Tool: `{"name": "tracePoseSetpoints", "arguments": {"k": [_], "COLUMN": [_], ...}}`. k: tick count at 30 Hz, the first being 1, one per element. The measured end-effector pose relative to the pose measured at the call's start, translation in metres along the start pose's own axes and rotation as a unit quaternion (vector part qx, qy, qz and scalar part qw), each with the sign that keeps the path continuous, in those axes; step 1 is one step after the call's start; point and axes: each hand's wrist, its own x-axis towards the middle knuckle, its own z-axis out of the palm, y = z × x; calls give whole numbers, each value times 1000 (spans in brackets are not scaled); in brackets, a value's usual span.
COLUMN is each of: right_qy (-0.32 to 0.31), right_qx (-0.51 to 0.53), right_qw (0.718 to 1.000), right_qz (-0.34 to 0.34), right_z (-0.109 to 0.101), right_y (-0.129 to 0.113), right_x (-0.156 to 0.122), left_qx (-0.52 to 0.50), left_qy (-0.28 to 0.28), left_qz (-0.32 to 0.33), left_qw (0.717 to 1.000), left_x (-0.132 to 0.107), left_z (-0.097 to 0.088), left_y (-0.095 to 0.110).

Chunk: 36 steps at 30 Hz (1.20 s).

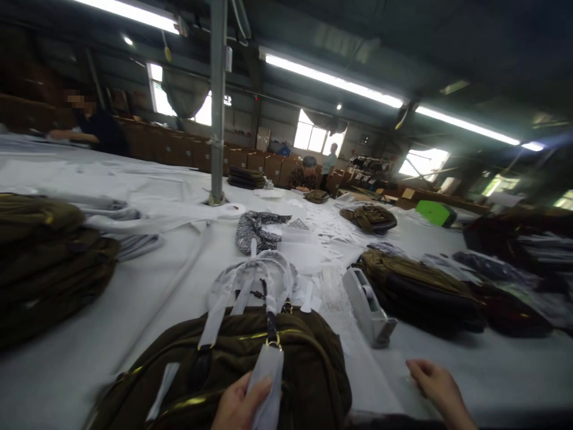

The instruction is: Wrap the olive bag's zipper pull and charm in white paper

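One flat, white, paper-like strip (271,369) runs lengthwise toward us, pinched in our left hand (242,403) — our right hand (433,385), fingertips nearly together, hangs rightward, its hold unclear.

- Olive-brown bag (228,365), yellow-gold zips (190,401)
- Pale grey wrapping (268,363) atop the bag
- Grey tape dispenser (364,304) right of the bag
- Black-and-white speckled cloth (250,231) beyond the bag
- Olive-brown stack (49,263) left of the bag

Head-worn view, facing forward and down
Close above an olive-brown handbag (217,371) at seven o'clock, looking across the surface (156,292) toward a window (308,135) near one.
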Motion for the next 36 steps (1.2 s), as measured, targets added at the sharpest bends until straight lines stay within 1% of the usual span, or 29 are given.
{"name": "tracePoseSetpoints", "arguments": {"k": [2, 3, 4, 5, 7, 8, 9, 10, 11, 12, 14, 16, 18, 21, 25, 29, 31, 32, 34, 36], "right_qy": [-62, -106, -172, -251, -378, -423, -453, -472, -483, -487, -467, -417, -368, -332, -288, -260, -267, -286, -354, -421], "right_qx": [48, 72, 91, 112, 162, 180, 183, 182, 174, 158, 112, 63, 29, -8, -56, -72, -60, -46, 1, 58], "right_qw": [996, 989, 976, 955, 900, 873, 855, 842, 836, 835, 849, 874, 892, 903, 919, 930, 931, 930, 919, 898], "right_qz": [-45, -71, -97, -115, -147, -161, -174, -186, -194, -202, -219, -242, -261, -271, -264, -248, -242, -228, -174, -112], "right_z": [6, 11, 16, 21, 35, 43, 53, 63, 75, 86, 108, 125, 136, 142, 147, 154, 157, 158, 158, 155], "right_y": [-25, -44, -67, -91, -140, -161, -178, -192, -201, -206, -207, -200, -192, -187, -193, -196, -192, -190, -184, -180], "right_x": [-25, -41, -58, -75, -110, -124, -136, -145, -150, -153, -152, -147, -142, -141, -144, -145, -142, -140, -138, -137], "left_qx": [-5, -6, -7, -6, -6, -6, -6, -2, 4, 10, 17, 14, 17, 48, 80, 86, 99, 99, 79, 45], "left_qy": [-6, -8, -10, -10, -10, -11, -11, -10, -8, -6, -2, -2, 1, 21, 59, 65, 63, 61, 48, 27], "left_qz": [12, 18, 25, 31, 41, 45, 50, 56, 65, 75, 95, 105, 109, 113, 133, 128, 127, 130, 132, 123], "left_qw": [1000, 1000, 1000, 999, 999, 999, 999, 998, 998, 997, 995, 994, 994, 992, 986, 986, 985, 985, 987, 991], "left_x": [1, 1, 1, 2, 1, 1, 0, 0, 1, 2, 5, 9, 12, 10, 3, 1, 3, 5, 9, 13], "left_z": [0, 0, 0, 0, 1, 1, 2, 2, 2, 3, 2, 1, 1, 3, 7, 6, 3, 1, -2, -4], "left_y": [-2, -3, -5, -6, -7, -8, -9, -9, -10, -11, -14, -18, -22, -22, -17, -16, -19, -21, -26, -30]}}
